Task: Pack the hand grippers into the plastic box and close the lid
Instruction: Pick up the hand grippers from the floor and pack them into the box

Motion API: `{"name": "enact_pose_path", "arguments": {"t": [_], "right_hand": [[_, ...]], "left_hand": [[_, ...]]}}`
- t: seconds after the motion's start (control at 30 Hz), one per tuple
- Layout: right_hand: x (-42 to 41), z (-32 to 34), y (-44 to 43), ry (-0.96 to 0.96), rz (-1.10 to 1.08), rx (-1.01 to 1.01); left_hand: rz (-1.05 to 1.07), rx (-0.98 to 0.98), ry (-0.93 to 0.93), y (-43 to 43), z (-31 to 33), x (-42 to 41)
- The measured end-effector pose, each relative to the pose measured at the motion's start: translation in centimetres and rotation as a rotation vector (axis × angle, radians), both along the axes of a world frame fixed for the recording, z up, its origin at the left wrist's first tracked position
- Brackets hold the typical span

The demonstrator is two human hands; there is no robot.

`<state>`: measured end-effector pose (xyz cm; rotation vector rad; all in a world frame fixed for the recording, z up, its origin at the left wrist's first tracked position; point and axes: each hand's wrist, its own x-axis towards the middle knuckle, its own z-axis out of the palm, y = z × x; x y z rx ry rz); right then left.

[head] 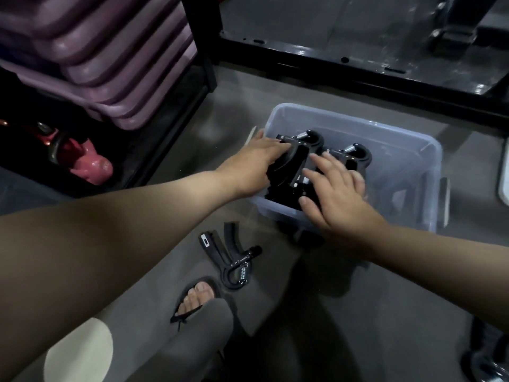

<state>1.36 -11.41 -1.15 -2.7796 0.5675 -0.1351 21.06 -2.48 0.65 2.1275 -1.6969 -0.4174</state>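
Observation:
A clear plastic box stands open on the grey floor. Several black hand grippers with steel springs are stacked in its left part. My left hand reaches in over the left wall, its fingers curled round the nearest gripper in the stack. My right hand lies over the near side of the stack with spread, straight fingers pressing on the grippers. One more black hand gripper lies on the floor in front of the box, near my foot. No lid is clearly visible.
A black rack at the left holds stacked purple steps and a pink kettlebell. A black metal frame runs behind the box. My sandalled foot and knee are close below. A white object sits at the right edge.

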Motion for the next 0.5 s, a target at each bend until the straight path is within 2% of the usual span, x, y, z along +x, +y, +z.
{"name": "enact_pose_path", "arguments": {"t": [0.07,0.13,0.2,0.27,0.3,0.33,0.43,0.5], "right_hand": [[1.5,0.3,0.8,-0.034,0.029,0.02],[2.3,0.9,1.5,-0.127,0.127,-0.067],[2.5,0.8,2.7,-0.267,0.403,-0.145],[2.4,-0.5,5.0,-0.271,0.732,-0.155],[2.4,-1.4,6.5,-0.157,0.816,-0.126],[2.6,-2.5,8.1,0.018,0.808,-0.079],[3.1,-6.3,11.4,0.538,0.684,-0.063],[2.5,-8.0,12.6,0.661,0.709,-0.1]], "left_hand": [[0.027,0.006,-0.025,1.3,-0.4,1.3],[0.068,0.004,-0.022,2.2,-0.9,2.7],[0.109,-0.013,-0.01,2.8,-1.1,3.4],[0.125,-0.025,-0.001,2.9,-1.1,3.5],[0.126,-0.026,-0.002,2.9,-1.0,3.4],[0.125,-0.026,-0.002,2.9,-1.0,3.1],[0.137,-0.038,0.009,2.9,-1.0,3.0],[0.148,-0.051,0.013,3.0,-1.2,3.2]]}}
